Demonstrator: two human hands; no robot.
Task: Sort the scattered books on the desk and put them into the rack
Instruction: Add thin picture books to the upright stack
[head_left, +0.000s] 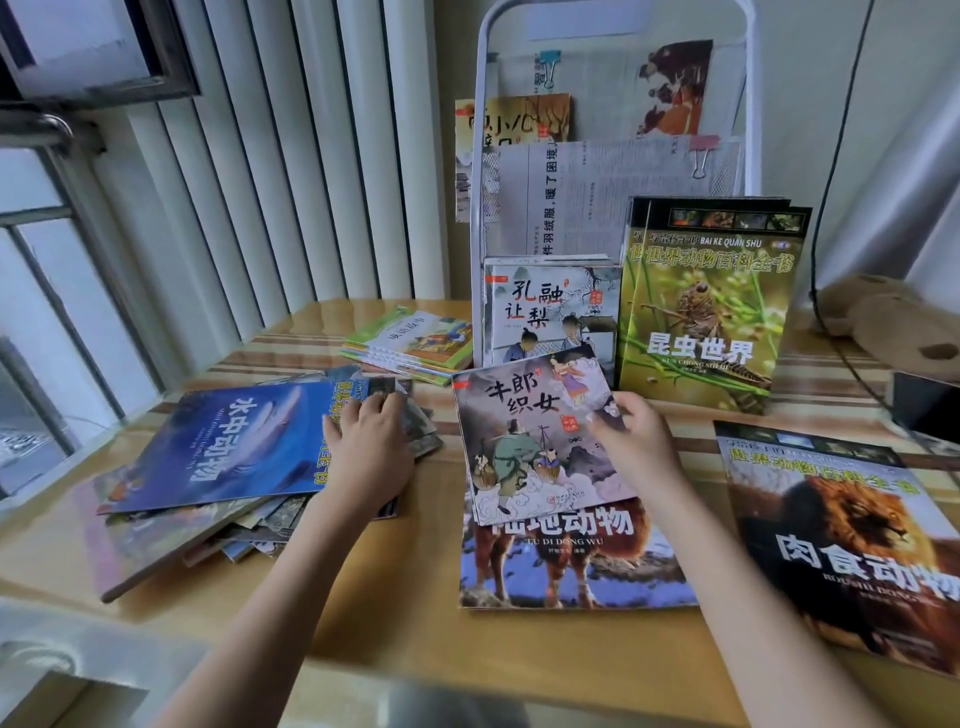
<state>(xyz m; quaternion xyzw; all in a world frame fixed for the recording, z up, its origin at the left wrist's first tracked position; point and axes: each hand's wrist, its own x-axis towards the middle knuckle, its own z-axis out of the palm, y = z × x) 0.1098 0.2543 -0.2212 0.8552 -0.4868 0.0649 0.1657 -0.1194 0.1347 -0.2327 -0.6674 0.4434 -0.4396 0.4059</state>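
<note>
The person's right hand (631, 441) pinches the right edge of a small grey picture book (535, 441) with a cloud-and-figures cover, thumb on top and fingers curled beneath, so the book tilts up over a large animal book (571, 561) showing a brown beast, which lies flat on the wooden desk (415, 639) near the middle. The left hand (369, 441) lies palm down, fingers spread and fairly straight, pressing on a messy pile of books (218, 499) at the left, topped by a blue sea-animal book (234, 447). To the near right lies a lion-covered book (852, 535), flat. At the far side stands the white wire rack (613, 156); in its lower front stand a pale picture book (550, 312) and, just to its right, a green insect book (706, 301), upright. Higher tiers hold clipped newspaper sheets (597, 192). A small stack of green-edged booklets (415, 343) lies left of the rack, and a brown plush toy (893, 322) sits at the far right.
</note>
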